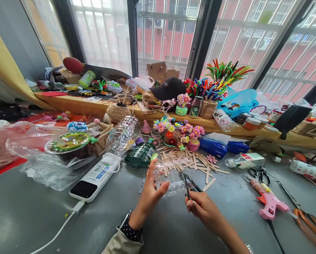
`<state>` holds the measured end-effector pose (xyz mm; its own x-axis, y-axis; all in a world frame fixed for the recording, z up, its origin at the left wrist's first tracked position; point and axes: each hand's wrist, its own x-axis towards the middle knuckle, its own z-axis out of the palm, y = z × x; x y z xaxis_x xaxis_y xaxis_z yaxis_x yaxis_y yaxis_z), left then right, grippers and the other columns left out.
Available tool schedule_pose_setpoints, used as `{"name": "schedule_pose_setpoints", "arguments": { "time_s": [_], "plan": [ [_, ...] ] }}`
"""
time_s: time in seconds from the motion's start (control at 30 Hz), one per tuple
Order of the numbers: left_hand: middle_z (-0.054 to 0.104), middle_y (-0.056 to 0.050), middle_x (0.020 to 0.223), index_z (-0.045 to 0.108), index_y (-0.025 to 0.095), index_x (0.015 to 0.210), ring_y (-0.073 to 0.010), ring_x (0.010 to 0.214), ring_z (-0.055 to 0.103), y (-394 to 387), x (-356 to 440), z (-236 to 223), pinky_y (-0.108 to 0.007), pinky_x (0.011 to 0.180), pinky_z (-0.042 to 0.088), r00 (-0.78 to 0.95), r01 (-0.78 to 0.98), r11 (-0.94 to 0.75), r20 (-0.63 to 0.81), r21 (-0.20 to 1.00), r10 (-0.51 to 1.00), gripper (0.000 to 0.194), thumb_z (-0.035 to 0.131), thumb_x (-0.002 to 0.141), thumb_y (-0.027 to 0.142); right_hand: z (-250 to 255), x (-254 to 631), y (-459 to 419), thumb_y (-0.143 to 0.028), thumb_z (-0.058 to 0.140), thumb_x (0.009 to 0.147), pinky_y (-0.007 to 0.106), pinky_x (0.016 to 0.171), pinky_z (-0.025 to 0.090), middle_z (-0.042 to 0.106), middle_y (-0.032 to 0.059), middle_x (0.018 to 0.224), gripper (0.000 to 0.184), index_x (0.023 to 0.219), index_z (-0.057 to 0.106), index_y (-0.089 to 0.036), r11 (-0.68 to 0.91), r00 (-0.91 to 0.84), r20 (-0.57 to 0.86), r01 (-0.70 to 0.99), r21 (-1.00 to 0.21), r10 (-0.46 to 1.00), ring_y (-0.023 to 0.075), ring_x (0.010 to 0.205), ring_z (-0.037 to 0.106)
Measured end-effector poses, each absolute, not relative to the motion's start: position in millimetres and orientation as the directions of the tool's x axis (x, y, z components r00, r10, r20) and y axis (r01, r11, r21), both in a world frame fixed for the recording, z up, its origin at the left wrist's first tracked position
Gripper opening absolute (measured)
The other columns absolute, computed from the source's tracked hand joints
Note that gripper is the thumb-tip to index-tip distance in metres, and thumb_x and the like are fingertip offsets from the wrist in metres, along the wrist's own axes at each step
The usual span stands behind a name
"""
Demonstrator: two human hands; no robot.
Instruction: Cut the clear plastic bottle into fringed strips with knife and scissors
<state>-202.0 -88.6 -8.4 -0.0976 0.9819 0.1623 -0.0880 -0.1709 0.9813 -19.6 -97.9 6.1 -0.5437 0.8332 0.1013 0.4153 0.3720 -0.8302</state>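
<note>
My left hand grips a clear plastic bottle at its left end, the thumb along the near side and the fingers behind. The bottle lies sideways above the table, its ribbed wall see-through. In my right hand is a thin dark bladed tool, pinched between thumb and fingers. Its tip meets the right part of the bottle. Whether it is a knife or scissors I cannot make out. Just behind the bottle are scattered wooden craft sticks and a dark green piece of plastic bottle.
A pink glue gun, small black scissors and large scissors lie at right. To the left are a white power bank with a cable and a lidded bowl. Behind stand fuzzy-wire flowers and a wooden ledge.
</note>
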Motion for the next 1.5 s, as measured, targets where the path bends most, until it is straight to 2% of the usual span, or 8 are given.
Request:
{"name": "schedule_pose_setpoints", "arguments": {
  "time_s": [0.3, 0.57, 0.73, 0.9, 1.1, 1.3, 1.5],
  "plan": [
    [0.032, -0.009, 0.131, 0.024, 0.027, 0.128, -0.0260, 0.102, 0.047, -88.1, -202.6, -9.2, -0.038, 0.084, 0.043, -0.081, -0.090, -0.178, 0.171, 0.980, 0.982, 0.077, 0.059, 0.064, 0.050, 10.2, -20.2, -98.5, -0.068, 0.022, 0.077, 0.022, 0.051, 0.031, 0.045, -0.0021, 0.054, 0.057, 0.057, 0.044, -0.019, 0.354, -0.521, 0.080, 0.452, -0.819, 0.850, 0.0105, 0.051, 0.041],
    [0.029, -0.009, 0.132, 0.021, 0.028, 0.128, -0.0277, 0.106, 0.046, -87.9, -204.6, -7.0, -0.040, 0.085, 0.042, -0.074, -0.086, -0.179, 0.173, 0.980, 0.982, 0.076, 0.059, 0.065, 0.047, 2.4, -22.9, -95.4, -0.069, 0.025, 0.076, 0.022, 0.048, 0.027, 0.040, -0.0035, 0.050, 0.057, 0.053, 0.040, -0.020, 0.301, -0.462, 0.060, 0.468, -0.831, 0.885, 0.0094, 0.047, 0.036],
    [0.031, -0.009, 0.132, 0.023, 0.026, 0.128, -0.0294, 0.112, 0.041, -86.0, -206.5, -9.5, -0.039, 0.088, 0.041, -0.065, -0.087, -0.202, 0.197, 0.976, 0.978, 0.077, 0.061, 0.064, 0.044, 4.9, -22.8, -95.9, -0.072, 0.023, 0.074, 0.022, 0.049, 0.028, 0.041, -0.0027, 0.052, 0.058, 0.054, 0.041, -0.019, 0.301, -0.511, 0.038, 0.443, -0.845, 0.859, 0.0100, 0.048, 0.037],
    [0.025, -0.007, 0.136, 0.023, 0.028, 0.129, -0.0294, 0.111, 0.042, -85.9, -207.9, -11.1, -0.038, 0.085, 0.043, -0.044, -0.053, -0.205, 0.203, 0.977, 0.978, 0.076, 0.062, 0.065, 0.044, 7.1, -22.5, -98.5, -0.070, 0.022, 0.075, 0.022, 0.047, 0.027, 0.037, -0.0035, 0.052, 0.056, 0.056, 0.039, -0.020, 0.302, -0.528, 0.056, 0.392, -0.869, 0.847, 0.0097, 0.048, 0.034],
    [0.030, -0.007, 0.132, 0.023, 0.028, 0.129, -0.0286, 0.111, 0.041, -87.6, -205.1, -9.2, -0.039, 0.086, 0.042, -0.078, -0.058, -0.221, 0.217, 0.973, 0.973, 0.075, 0.060, 0.066, 0.045, 6.5, -24.4, -98.6, -0.069, 0.025, 0.076, 0.021, 0.044, 0.026, 0.034, -0.0050, 0.050, 0.053, 0.057, 0.037, -0.021, 0.282, -0.504, 0.064, 0.369, -0.885, 0.861, 0.0085, 0.044, 0.031],
    [0.028, -0.008, 0.133, 0.021, 0.028, 0.128, -0.0290, 0.112, 0.040, -88.5, -204.1, -8.2, -0.040, 0.087, 0.040, -0.074, -0.079, -0.205, 0.199, 0.975, 0.977, 0.077, 0.060, 0.065, 0.047, 3.9, -24.1, -97.4, -0.068, 0.026, 0.076, 0.021, 0.043, 0.025, 0.035, -0.0050, 0.048, 0.053, 0.056, 0.038, -0.021, 0.272, -0.481, 0.050, 0.404, -0.873, 0.875, 0.0081, 0.042, 0.031],
    [0.027, -0.008, 0.133, 0.019, 0.029, 0.130, -0.0297, 0.116, 0.035, -87.8, -207.3, -9.2, -0.040, 0.087, 0.040, -0.040, -0.028, -0.214, 0.213, 0.976, 0.976, 0.075, 0.059, 0.067, 0.044, 3.1, -24.2, -96.9, -0.071, 0.026, 0.074, 0.021, 0.042, 0.023, 0.032, -0.0055, 0.047, 0.055, 0.054, 0.037, -0.021, 0.240, -0.480, 0.025, 0.393, -0.888, 0.877, 0.0079, 0.043, 0.029]
  ]
}}
